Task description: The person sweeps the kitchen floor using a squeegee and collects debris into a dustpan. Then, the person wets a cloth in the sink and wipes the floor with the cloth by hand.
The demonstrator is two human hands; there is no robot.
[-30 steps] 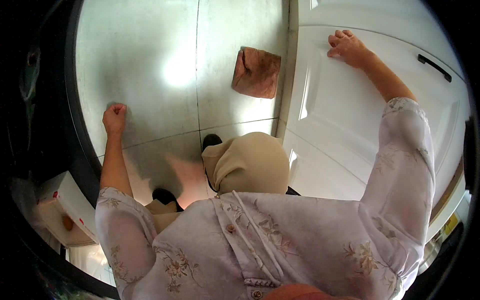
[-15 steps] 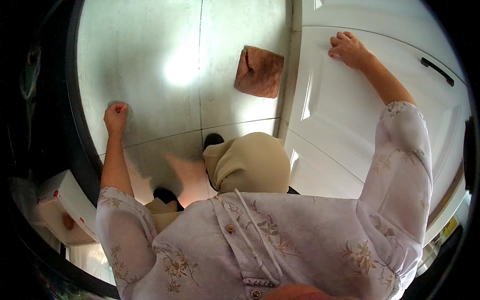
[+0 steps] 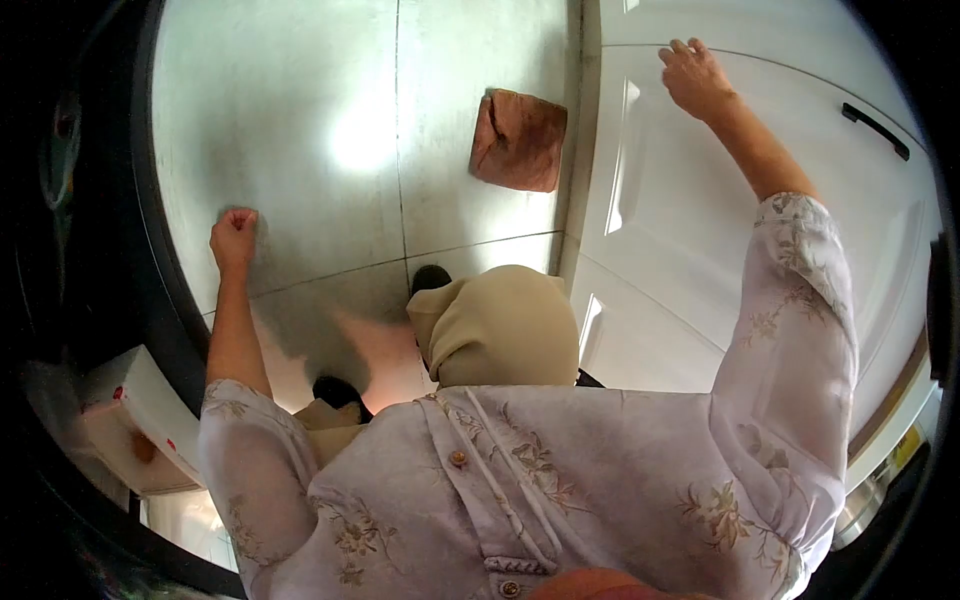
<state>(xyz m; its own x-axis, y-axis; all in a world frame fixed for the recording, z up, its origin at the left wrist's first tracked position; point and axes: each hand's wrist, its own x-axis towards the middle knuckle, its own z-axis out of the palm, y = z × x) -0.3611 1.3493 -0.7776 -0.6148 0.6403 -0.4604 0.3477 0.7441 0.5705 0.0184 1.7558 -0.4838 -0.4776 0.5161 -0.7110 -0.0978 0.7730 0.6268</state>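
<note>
My left hand (image 3: 234, 237) is closed in a loose fist, low on the left above the pale tiled floor (image 3: 290, 90). Nothing shows between its fingers. My right hand (image 3: 695, 78) is in front of the white cabinet front (image 3: 660, 170), close to the seam between its panels. Its fingers are bent and slightly apart, with no object seen in them; whether they touch the panel I cannot tell. A folded brown cloth (image 3: 522, 142) lies on the floor to the left of the cabinet, apart from both hands.
A black handle (image 3: 875, 131) is fixed on the cabinet at right. On the left runs a dark edge (image 3: 160, 230), with a white box (image 3: 140, 425) beside it. My knee in beige trousers (image 3: 500, 325) and dark shoes (image 3: 335, 390) are below.
My right hand has shifted slightly upward along the cabinet front, its fingers now further apart. The left hand has barely moved, and the cloth lies where it was.
</note>
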